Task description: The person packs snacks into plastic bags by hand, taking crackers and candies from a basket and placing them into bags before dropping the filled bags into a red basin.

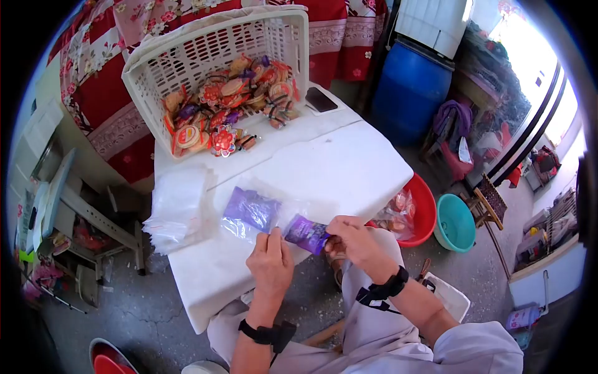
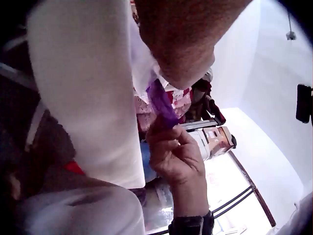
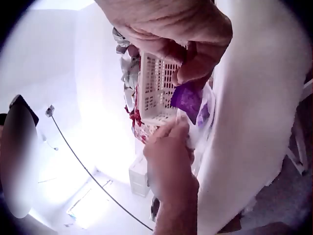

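My right hand (image 1: 356, 244) pinches the right end of a small purple packet (image 1: 305, 234) above the table's front edge. My left hand (image 1: 271, 262) holds the edge of a clear plastic bag (image 1: 251, 232) between thumb and fingers, close to the packet's left end. Another purple packet (image 1: 252, 209) lies on the table within clear plastic. In the right wrist view the purple packet (image 3: 188, 100) hangs from the right hand's fingertips, with the left hand (image 3: 170, 156) just below. In the left wrist view the right hand (image 2: 176, 154) grips the purple packet (image 2: 162, 105).
A white basket (image 1: 140, 84) of wrapped items stands tilted at the back of the white table (image 1: 349, 168). Clear bags (image 1: 177, 209) are stacked at the left, a phone (image 1: 321, 100) lies behind. Right of the table are red (image 1: 426, 212) and green (image 1: 458, 230) basins.
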### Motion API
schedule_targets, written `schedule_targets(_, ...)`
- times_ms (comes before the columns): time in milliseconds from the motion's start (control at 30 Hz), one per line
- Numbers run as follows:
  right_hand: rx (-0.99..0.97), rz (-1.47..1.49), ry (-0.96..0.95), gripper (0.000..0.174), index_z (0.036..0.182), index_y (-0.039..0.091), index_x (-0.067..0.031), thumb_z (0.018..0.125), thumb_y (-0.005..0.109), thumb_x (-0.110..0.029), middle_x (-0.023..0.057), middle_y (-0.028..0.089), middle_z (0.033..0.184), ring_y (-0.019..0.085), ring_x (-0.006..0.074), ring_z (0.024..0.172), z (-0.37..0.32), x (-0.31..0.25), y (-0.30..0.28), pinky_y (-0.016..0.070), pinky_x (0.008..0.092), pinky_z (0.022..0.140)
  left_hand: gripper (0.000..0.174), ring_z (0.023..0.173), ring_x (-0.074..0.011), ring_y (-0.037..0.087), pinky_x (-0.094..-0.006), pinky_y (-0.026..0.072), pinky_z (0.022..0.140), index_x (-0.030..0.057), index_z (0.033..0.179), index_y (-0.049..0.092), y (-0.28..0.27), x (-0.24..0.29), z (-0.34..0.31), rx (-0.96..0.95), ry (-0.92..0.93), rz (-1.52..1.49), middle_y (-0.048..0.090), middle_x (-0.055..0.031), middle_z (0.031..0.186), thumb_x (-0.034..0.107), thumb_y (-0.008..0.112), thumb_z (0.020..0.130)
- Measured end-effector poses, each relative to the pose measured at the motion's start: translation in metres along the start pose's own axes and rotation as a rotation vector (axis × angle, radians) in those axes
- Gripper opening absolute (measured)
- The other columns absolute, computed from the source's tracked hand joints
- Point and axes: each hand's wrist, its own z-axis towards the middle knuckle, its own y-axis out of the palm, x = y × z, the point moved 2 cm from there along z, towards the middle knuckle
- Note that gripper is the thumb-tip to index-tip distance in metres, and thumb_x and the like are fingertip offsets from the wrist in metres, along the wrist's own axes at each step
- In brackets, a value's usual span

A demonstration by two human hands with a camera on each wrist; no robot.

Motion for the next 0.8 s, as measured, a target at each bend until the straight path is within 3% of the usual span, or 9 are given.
schedule_targets(100, -0.050, 0.047, -0.033, 0.015, 0.083, 0.059, -0.0032, 0.089, 0.059, -0.017, 0.0100, 0.064, 0.072, 0.064, 0.0160, 0.061, 0.004, 0.018, 0.023, 0.0547, 0.0275, 0.054, 0.027, 0.063, -0.0303, 0.060, -0.0396, 0.0481, 0.051, -0.0004, 0.104, 0.062, 0.001, 0.002, -0.002, -0.015, 0.057, 0.003, 0.054, -0.0118, 0.079, 0.004, 0.062, 0.077)
schedule_targets(200, 0.096, 0.364, -0.165, 0.015, 0.094, 0.056, 0.0004, 0.093, 0.055, -0.014, 0.0119, 0.064, 0.083, 0.066, 0.0200, 0.072, 0.005, 0.036, 0.046, 0.0573, 0.0318, 0.066, 0.028, 0.067, -0.0302, 0.061, -0.0397, 0.0485, 0.052, -0.0018, 0.105, 0.062, 0.003, 0.004, -0.006, -0.055, 0.078, 0.050, 0.054, -0.0120, 0.080, 0.005, 0.061, 0.078)
schedule_targets(300, 0.172, 0.508, -0.191, 0.015, 0.095, 0.055, 0.0007, 0.094, 0.055, -0.015, 0.0111, 0.064, 0.082, 0.066, 0.0214, 0.072, 0.004, 0.046, 0.066, 0.0580, 0.0335, 0.068, 0.028, 0.066, -0.0310, 0.060, -0.0395, 0.0488, 0.053, -0.0011, 0.106, 0.062, 0.004, 0.003, -0.007, -0.043, 0.085, 0.015, 0.055, -0.0119, 0.081, 0.005, 0.060, 0.078)
schedule_targets(367, 0.229, 0.511, -0.147, 0.015, 0.090, 0.057, -0.0011, 0.095, 0.053, -0.015, 0.0081, 0.062, 0.075, 0.063, 0.0180, 0.065, 0.001, 0.039, 0.071, 0.0551, 0.0300, 0.061, 0.028, 0.066, -0.0312, 0.060, -0.0396, 0.0488, 0.053, -0.0009, 0.105, 0.063, 0.000, 0.001, -0.006, -0.048, 0.064, -0.007, 0.055, -0.0121, 0.082, 0.005, 0.060, 0.078)
schedule_targets(433, -0.035, 0.085, 0.005, 0.019, 0.084, 0.059, -0.0027, 0.096, 0.051, -0.016, 0.0045, 0.057, 0.067, 0.056, 0.0126, 0.056, 0.004, 0.036, 0.073, 0.0472, 0.0264, 0.050, 0.027, 0.066, -0.0315, 0.060, -0.0397, 0.0489, 0.054, -0.0006, 0.105, 0.063, -0.002, 0.000, -0.006, -0.056, 0.049, -0.035, 0.055, -0.0122, 0.083, 0.006, 0.060, 0.078)
schedule_targets(467, -0.133, -0.137, 0.005, 0.023, 0.075, 0.060, -0.0024, 0.093, 0.050, -0.013, 0.0018, 0.051, 0.059, 0.049, 0.0096, 0.052, 0.007, 0.034, 0.073, 0.0387, 0.0257, 0.045, 0.026, 0.067, -0.0313, 0.061, -0.0396, 0.0487, 0.054, -0.0003, 0.104, 0.064, -0.002, -0.001, -0.007, -0.052, 0.065, -0.046, 0.055, -0.0123, 0.083, 0.006, 0.060, 0.079)
schedule_targets(567, -0.189, -0.343, -0.017, 0.021, 0.074, 0.060, -0.0019, 0.090, 0.052, -0.012, 0.0010, 0.052, 0.058, 0.046, 0.0086, 0.048, 0.017, 0.027, 0.071, 0.0338, 0.0239, 0.043, 0.025, 0.068, -0.0308, 0.061, -0.0391, 0.0487, 0.054, 0.0000, 0.103, 0.064, -0.005, -0.001, -0.009, -0.077, 0.079, -0.039, 0.056, -0.0121, 0.084, 0.006, 0.061, 0.079)
schedule_targets(700, -0.238, -0.515, -0.222, 0.022, 0.070, 0.062, 0.0019, 0.086, 0.051, -0.008, 0.0061, 0.058, 0.058, 0.049, 0.0103, 0.046, 0.019, 0.027, 0.072, 0.0374, 0.0270, 0.041, 0.019, 0.066, -0.0306, 0.060, -0.0367, 0.0478, 0.055, 0.0003, 0.100, 0.065, -0.008, -0.006, -0.011, -0.087, 0.053, -0.050, 0.055, -0.0115, 0.080, 0.000, 0.059, 0.082)
schedule_targets(800, -0.186, -0.513, -0.117, 0.020, 0.071, 0.064, 0.0027, 0.084, 0.052, -0.007, 0.0082, 0.061, 0.059, 0.052, 0.0111, 0.048, 0.016, 0.020, 0.066, 0.0399, 0.0269, 0.043, 0.019, 0.065, -0.0307, 0.061, -0.0374, 0.0482, 0.055, 0.0002, 0.101, 0.065, -0.008, -0.007, -0.015, -0.095, 0.074, -0.036, 0.056, -0.0124, 0.081, 0.000, 0.059, 0.082)
